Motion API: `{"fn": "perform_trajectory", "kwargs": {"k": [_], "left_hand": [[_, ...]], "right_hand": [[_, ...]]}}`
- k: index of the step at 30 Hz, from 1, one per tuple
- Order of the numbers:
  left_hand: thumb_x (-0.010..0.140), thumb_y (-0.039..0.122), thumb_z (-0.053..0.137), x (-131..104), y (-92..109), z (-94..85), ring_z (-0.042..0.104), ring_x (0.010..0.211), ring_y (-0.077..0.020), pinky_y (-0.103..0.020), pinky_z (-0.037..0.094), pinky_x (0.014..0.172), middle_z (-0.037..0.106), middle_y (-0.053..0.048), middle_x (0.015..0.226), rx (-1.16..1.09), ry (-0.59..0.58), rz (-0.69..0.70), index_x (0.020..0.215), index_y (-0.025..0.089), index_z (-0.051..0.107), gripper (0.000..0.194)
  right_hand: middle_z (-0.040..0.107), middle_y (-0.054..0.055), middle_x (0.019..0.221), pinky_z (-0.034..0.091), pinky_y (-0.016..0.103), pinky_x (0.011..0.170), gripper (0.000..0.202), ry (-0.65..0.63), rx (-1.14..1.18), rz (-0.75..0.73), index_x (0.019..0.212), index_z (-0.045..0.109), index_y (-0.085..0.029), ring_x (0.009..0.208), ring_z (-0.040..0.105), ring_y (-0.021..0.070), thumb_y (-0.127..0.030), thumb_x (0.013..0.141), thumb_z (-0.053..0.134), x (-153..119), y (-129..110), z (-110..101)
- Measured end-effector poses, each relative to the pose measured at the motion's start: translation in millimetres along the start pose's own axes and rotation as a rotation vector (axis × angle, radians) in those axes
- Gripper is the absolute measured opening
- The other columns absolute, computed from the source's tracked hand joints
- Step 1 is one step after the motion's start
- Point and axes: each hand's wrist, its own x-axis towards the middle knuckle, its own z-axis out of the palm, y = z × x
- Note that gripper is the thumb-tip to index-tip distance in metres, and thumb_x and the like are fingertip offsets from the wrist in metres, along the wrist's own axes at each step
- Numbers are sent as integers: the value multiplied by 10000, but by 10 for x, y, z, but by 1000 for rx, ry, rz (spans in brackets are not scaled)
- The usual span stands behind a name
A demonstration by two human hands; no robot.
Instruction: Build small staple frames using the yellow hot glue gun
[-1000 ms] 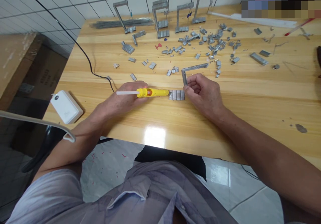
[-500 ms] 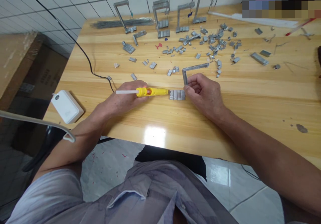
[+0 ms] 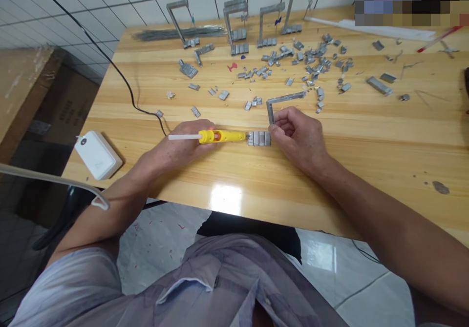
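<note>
My left hand (image 3: 192,144) is closed around a yellow hot glue gun (image 3: 227,135), with a white glue stick (image 3: 183,136) poking out of its back end. The gun's nozzle points right and meets the left end of a small grey metal-looking base (image 3: 259,138) made of several strips side by side. At the base's right end, my right hand (image 3: 302,136) pinches an L-shaped grey bracket (image 3: 270,111) between thumb and fingers. The bracket's long arm reaches up and to the right. Whether its foot touches the base is hidden by my thumb.
Several finished-looking grey frames (image 3: 234,29) stand at the back near the tiled wall. Loose grey pieces (image 3: 318,63) lie scattered across the wooden table (image 3: 366,141). At the left are a white power bank (image 3: 98,155) and a black cable (image 3: 124,80); thin rods (image 3: 176,33) lie behind.
</note>
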Motion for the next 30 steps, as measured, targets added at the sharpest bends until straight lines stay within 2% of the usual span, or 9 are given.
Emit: {"fn": "perform_trajectory", "kwargs": {"k": [6, 16, 25, 30], "left_hand": [[1080, 351, 635, -47, 44, -4, 576, 696, -160, -289, 404, 630, 651, -12, 834, -3, -13, -37, 902, 241, 618, 210], [1094, 357, 640, -71, 74, -11, 563, 695, -146, -274, 410, 632, 653, 3, 836, -43, -30, -51, 907, 239, 624, 221], [1104, 423, 635, -68, 43, 22, 522, 659, -154, -306, 373, 614, 616, 3, 789, -20, -21, -23, 862, 245, 569, 307], [1100, 384, 630, -48, 25, 42, 555, 684, -165, -316, 381, 639, 629, -6, 811, -7, -12, 24, 881, 251, 565, 265]], "right_hand": [[763, -6, 816, 617, 351, 726, 62, 2, -15, -5, 938, 692, -272, 712, 696, 185, -275, 876, 688, -1, -7, -8], [757, -4, 814, 615, 357, 735, 67, 3, -25, -11, 933, 690, -270, 707, 687, 183, -270, 867, 697, 8, -15, -7], [759, -3, 827, 614, 357, 739, 63, 0, -25, -13, 937, 687, -272, 718, 691, 182, -271, 875, 697, 5, -4, -9], [774, -1, 833, 614, 350, 722, 69, -2, -21, -6, 945, 698, -273, 713, 691, 182, -285, 877, 697, 0, -10, -10]]}}
